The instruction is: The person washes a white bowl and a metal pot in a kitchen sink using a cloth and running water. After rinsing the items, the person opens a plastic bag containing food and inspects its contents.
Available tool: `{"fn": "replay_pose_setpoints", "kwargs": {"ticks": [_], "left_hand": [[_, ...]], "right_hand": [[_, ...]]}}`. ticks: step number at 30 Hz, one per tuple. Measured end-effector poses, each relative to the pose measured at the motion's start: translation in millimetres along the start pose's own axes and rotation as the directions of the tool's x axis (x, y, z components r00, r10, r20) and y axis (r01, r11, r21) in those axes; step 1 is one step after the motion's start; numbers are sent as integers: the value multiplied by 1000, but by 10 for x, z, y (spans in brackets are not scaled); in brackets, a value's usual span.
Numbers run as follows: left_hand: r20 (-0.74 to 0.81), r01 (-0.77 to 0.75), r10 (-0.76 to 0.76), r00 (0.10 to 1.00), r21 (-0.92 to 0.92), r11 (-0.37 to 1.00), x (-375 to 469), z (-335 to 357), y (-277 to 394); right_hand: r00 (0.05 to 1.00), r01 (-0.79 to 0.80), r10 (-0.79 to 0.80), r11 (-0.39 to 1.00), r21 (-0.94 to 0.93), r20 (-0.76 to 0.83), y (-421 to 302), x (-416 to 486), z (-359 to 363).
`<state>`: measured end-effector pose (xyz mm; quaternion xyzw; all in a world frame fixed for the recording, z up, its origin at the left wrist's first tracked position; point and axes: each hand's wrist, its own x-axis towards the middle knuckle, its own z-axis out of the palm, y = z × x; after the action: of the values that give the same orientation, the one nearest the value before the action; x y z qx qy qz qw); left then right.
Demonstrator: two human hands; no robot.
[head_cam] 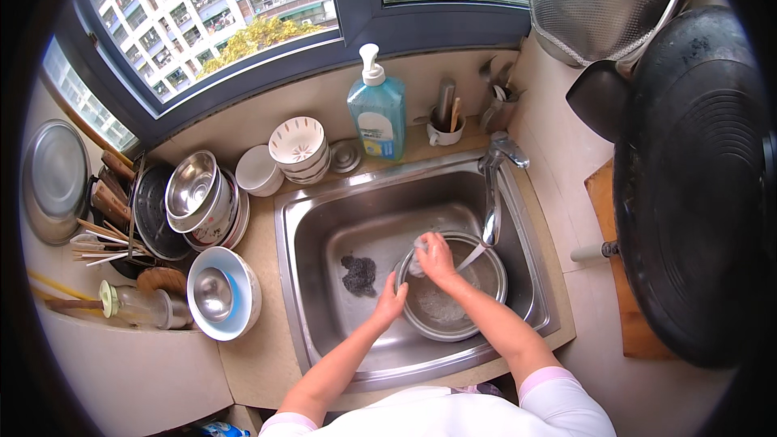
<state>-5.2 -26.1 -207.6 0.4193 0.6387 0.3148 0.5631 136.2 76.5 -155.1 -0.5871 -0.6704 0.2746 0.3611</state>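
A round metal pot [452, 337] with water in it stands in the right part of the stainless steel sink [388, 349]. Under the chrome faucet [493, 218], a stream of water runs into it. My right hand [437, 258] presses a pale, wet cloth or scrubbing pad [419, 260] against the pot's upper left rim. At the pot's left side, my left hand [391, 300] holds the rim between thumb and fingers. A dark mesh scouring pad [359, 276] lies on the sink floor, left of the pot.
Behind the sink stand a blue soap pump bottle [379, 115], stacked bowls [297, 142] and a white cup [445, 135] of utensils. Nested bowls [224, 315] and metal bowls [193, 188] crowd the left counter, near wooden-handled knives [111, 200]. A large black wok [692, 194] hangs at the right.
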Motion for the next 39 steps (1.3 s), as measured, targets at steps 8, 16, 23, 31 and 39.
{"fn": "replay_pose_setpoints", "kwargs": {"ticks": [8, 16, 23, 31, 39], "left_hand": [[-202, -219, 223, 954, 42, 975, 31, -71, 118], [-305, -172, 125, 944, -134, 976, 50, 35, 25], [-301, -215, 201, 932, -14, 976, -23, -11, 142], [-328, -177, 172, 929, 14, 984, 6, 25, 107], [-334, -95, 125, 934, 105, 990, -102, 39, 362]], "right_hand": [[944, 175, 71, 719, -673, 322, 480, -140, -1162], [639, -224, 313, 949, -220, 702, -22, -1101, -487], [854, -507, 511, 778, 372, 95, 133, -190, 374], [801, -122, 271, 947, -298, 533, 683, -731, 143], [810, 564, -285, 620, -546, 513, 807, -169, 86]]}}
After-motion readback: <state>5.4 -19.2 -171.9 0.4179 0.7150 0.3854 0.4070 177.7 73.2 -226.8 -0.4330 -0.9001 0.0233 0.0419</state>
